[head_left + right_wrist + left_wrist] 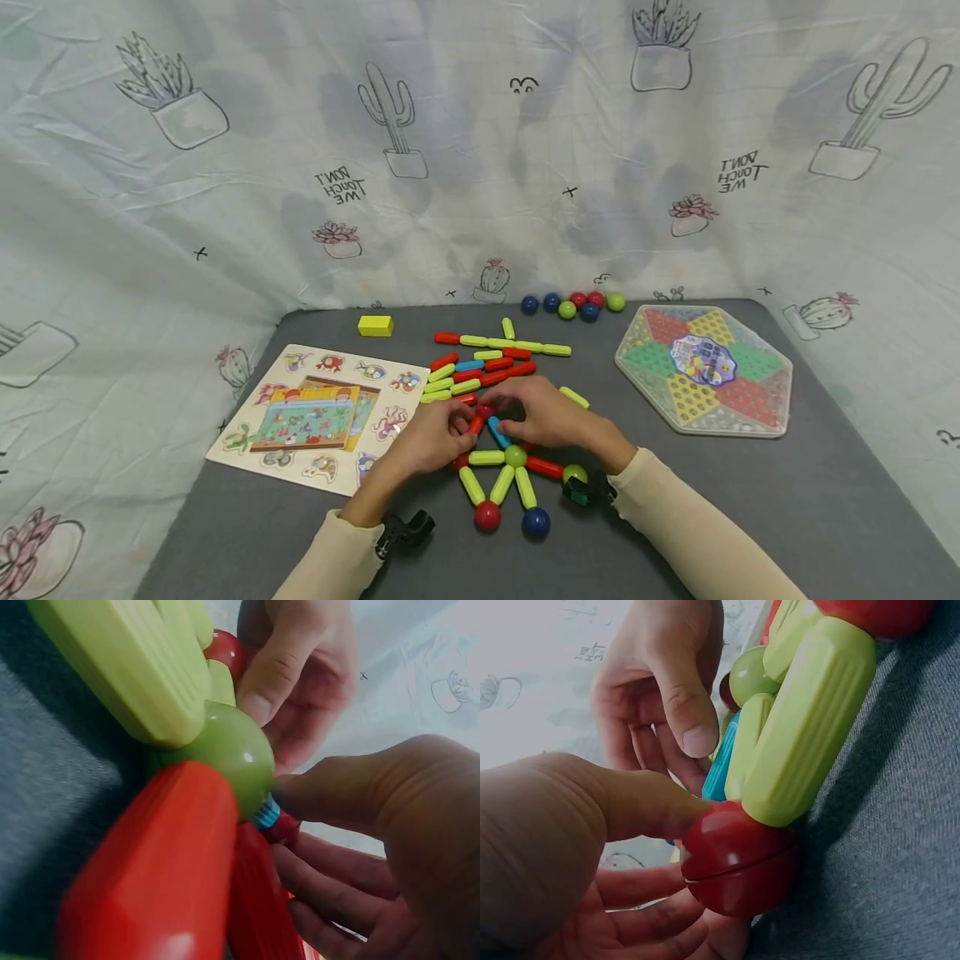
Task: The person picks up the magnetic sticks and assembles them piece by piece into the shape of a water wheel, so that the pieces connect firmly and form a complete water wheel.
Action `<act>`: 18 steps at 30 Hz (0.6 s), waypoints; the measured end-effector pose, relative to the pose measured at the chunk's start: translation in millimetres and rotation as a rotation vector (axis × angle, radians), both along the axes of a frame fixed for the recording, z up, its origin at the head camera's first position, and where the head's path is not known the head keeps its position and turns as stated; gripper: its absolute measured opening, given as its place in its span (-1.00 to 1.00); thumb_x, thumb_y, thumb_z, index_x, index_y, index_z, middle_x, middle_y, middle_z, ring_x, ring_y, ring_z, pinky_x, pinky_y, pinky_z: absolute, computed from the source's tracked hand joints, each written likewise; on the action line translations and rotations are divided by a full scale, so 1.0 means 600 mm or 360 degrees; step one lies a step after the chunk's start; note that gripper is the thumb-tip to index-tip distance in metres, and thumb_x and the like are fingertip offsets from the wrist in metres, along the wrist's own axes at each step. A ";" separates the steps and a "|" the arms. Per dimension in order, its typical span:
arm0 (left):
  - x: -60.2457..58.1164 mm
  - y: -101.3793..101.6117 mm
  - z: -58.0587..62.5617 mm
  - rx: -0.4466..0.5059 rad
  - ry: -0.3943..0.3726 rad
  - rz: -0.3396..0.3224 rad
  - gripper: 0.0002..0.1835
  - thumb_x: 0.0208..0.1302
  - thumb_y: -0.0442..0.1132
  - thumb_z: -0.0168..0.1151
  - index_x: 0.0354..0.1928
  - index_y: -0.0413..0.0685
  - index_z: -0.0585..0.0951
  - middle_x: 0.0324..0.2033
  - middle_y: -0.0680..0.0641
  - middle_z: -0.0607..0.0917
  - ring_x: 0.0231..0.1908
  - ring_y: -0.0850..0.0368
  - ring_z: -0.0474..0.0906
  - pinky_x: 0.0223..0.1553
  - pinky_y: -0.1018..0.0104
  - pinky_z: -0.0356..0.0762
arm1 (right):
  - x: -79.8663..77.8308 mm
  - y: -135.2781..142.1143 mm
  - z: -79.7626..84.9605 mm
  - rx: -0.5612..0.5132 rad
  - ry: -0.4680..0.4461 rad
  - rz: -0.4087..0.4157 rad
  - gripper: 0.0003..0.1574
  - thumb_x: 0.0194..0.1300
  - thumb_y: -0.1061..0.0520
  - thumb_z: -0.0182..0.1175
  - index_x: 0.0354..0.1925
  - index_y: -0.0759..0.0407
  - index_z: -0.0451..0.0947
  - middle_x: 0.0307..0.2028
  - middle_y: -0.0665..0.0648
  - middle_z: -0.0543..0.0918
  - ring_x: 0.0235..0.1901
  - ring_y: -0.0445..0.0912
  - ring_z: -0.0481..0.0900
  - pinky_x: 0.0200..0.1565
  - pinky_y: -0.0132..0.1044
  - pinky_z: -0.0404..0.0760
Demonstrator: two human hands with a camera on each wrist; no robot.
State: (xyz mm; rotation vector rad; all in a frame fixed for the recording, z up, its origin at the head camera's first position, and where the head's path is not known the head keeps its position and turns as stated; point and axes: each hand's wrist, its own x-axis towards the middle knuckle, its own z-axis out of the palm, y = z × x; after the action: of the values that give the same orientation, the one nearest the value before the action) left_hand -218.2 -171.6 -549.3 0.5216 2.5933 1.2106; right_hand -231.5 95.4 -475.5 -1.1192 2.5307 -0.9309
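In the head view, a toy frame of sticks and balls lies on the table. My left hand [433, 435] pinches a red stick [476, 425] on its left side; the thumb lies against the red ball [739, 859] in the left wrist view. My right hand [546, 412] has its thumb at the blue stick [498, 432] and its fingers curled round toward the far red ball [486, 411]. Both sticks slant toward that ball. Nearer stand a green ball [515, 456], yellow-green sticks [487, 457], a front red ball [487, 515] and a dark blue ball [536, 523]. My fingers partly hide the contacts.
Loose sticks [468, 365] lie in rows beyond my hands, with several balls [589, 312] at the back edge. A picture board [300, 475] is at the left, a yellow block [375, 326] behind it. A hexagonal game board [705, 371] lies at the right.
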 end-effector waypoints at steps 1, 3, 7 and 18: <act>0.005 0.001 0.008 0.0010 0.0016 -0.0002 -0.44 0.33 -0.07 0.54 0.31 -0.06 0.67 -0.20 0.07 0.77 -0.36 0.25 0.68 -0.31 0.31 0.66 | 0.004 0.000 0.001 -0.0006 0.0019 0.0005 -0.49 0.47 0.14 0.44 0.34 0.03 0.68 0.16 -0.04 0.78 0.10 -0.09 0.75 0.18 -0.04 0.73; 0.017 0.004 0.028 0.0032 0.0071 -0.0045 -0.33 0.33 -0.12 0.51 0.44 -0.12 0.57 -0.06 -0.02 0.76 -0.34 0.27 0.65 -0.31 0.32 0.65 | 0.017 0.003 0.002 0.0007 0.0117 0.0008 -0.50 0.47 0.11 0.45 0.32 0.04 0.69 0.18 -0.01 0.78 0.14 -0.06 0.73 0.22 0.00 0.71; 0.040 0.020 0.073 0.0002 0.0185 -0.0141 -0.27 0.35 -0.25 0.47 0.53 -0.14 0.47 0.09 -0.15 0.68 -0.36 0.26 0.56 -0.33 0.34 0.57 | 0.059 0.018 0.004 0.0017 0.0345 0.0003 -0.59 0.41 0.06 0.52 0.18 0.09 0.77 0.02 0.05 0.77 -0.01 -0.08 0.70 0.07 -0.13 0.72; 0.053 0.039 0.124 -0.0037 0.0058 -0.0202 -0.80 0.45 -0.29 0.44 0.05 -0.06 0.78 -0.15 0.03 0.80 -0.23 0.24 0.69 -0.15 0.38 0.65 | 0.139 0.080 -0.001 0.0008 0.0296 0.0056 -0.85 0.44 0.10 0.50 -0.04 -0.02 0.82 -0.16 -0.09 0.66 -0.31 -0.41 0.49 -0.25 -0.49 0.55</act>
State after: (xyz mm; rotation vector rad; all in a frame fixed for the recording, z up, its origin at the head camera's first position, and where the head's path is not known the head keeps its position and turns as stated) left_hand -186.4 -148.0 -474.8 0.6987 2.5572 1.1389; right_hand -148.4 143.3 -476.2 -1.3003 2.6467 -0.8473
